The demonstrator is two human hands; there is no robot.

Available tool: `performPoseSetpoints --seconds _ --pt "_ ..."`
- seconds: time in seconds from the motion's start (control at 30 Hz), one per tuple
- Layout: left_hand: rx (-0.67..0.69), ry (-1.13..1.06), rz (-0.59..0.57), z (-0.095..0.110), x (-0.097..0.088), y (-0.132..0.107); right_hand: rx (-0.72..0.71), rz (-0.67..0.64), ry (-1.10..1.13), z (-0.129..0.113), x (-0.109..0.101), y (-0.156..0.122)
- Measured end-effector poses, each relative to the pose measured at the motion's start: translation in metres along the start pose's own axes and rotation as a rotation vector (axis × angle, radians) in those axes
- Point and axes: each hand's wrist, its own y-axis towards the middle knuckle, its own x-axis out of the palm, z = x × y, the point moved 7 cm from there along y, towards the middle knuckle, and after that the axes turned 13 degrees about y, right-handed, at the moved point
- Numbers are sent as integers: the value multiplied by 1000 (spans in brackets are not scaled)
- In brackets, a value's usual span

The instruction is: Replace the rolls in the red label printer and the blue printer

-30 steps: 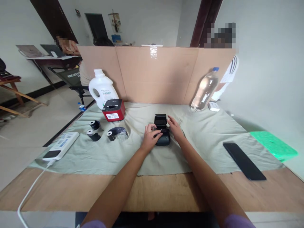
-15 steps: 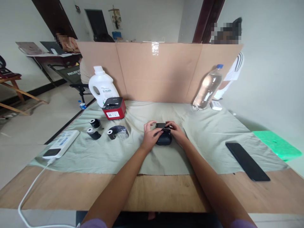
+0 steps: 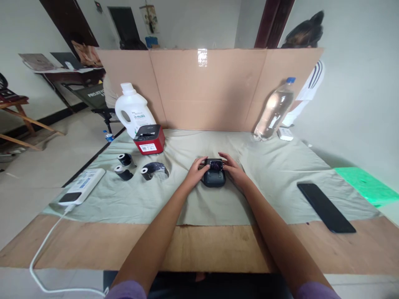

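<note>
A small black printer [image 3: 213,177] lies on the beige cloth [image 3: 199,199] at the table's middle, its lid down. My left hand [image 3: 195,171] rests against its left side, fingers curled onto its top edge. My right hand [image 3: 232,170] holds its right side, fingers reaching over the top. Both hands grip the device between them. Three dark label rolls [image 3: 124,159] [image 3: 122,172] [image 3: 152,170] lie to the left of it.
A red and black printer [image 3: 149,139] and a white jug [image 3: 133,110] stand back left. A clear water bottle [image 3: 274,109] leans back right. A black phone [image 3: 326,207] lies right, a white power bank [image 3: 81,187] with cable left. A cardboard screen [image 3: 205,89] walls the back; people sit behind it.
The printer's lid stood upright a second ago; it has been swung down and now lies flat. Both hands moved in onto the device's sides.
</note>
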Motion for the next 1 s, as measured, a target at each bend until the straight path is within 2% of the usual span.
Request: performPoseSetpoints --seconds 0.1,0.27,0.47,0.6,0.67,0.8,0.9,1.0 --pt "-14 27 -38 0 0 1 -26 -4 -6 0 -1 2" --pt "38 62 12 4 2 -2 -81 47 -26 3 -2 -3" --pt "79 76 50 0 3 -5 -243 254 -74 3 -5 -26" --pt "66 49 47 -5 5 -3 -224 304 -119 4 -6 -26" --pt "68 42 45 -6 4 -2 -150 334 -93 6 -9 -19" --pt "99 36 16 -3 3 0 -22 240 -47 8 -7 -3" --pt "114 24 4 -2 3 0 -33 223 -78 6 -7 -2" --pt "139 0 28 -2 3 -2 -46 318 -136 8 -10 -14"
